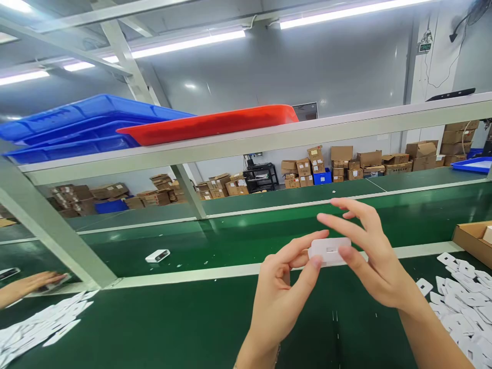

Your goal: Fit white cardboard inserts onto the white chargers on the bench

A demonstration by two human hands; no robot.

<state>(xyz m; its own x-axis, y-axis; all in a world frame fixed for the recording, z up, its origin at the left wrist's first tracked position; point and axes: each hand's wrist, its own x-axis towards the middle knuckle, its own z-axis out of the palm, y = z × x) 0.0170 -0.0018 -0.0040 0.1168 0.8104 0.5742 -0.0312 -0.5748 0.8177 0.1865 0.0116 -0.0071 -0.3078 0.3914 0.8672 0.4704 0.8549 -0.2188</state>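
My left hand [286,289] pinches a small white plastic casing [326,250] between thumb and fingers, above the near edge of the green belt. A little rectangular slot shows in the casing's face. My right hand [371,251] is on the casing's other side, its thumb touching the right end while the fingers are spread and raised above it. Loose white plates [467,302] with small slots lie heaped on the worktop to the right of my right hand. Farther left on the belt sits a white device [157,255] with a dark end.
Another person's hand [46,281] is at the far left, beside a pile of white pieces [42,323]. Overhead, a shelf [246,142] bears blue trays [96,113] and a red tray [219,125]. A cardboard box [471,243] stands at the right.
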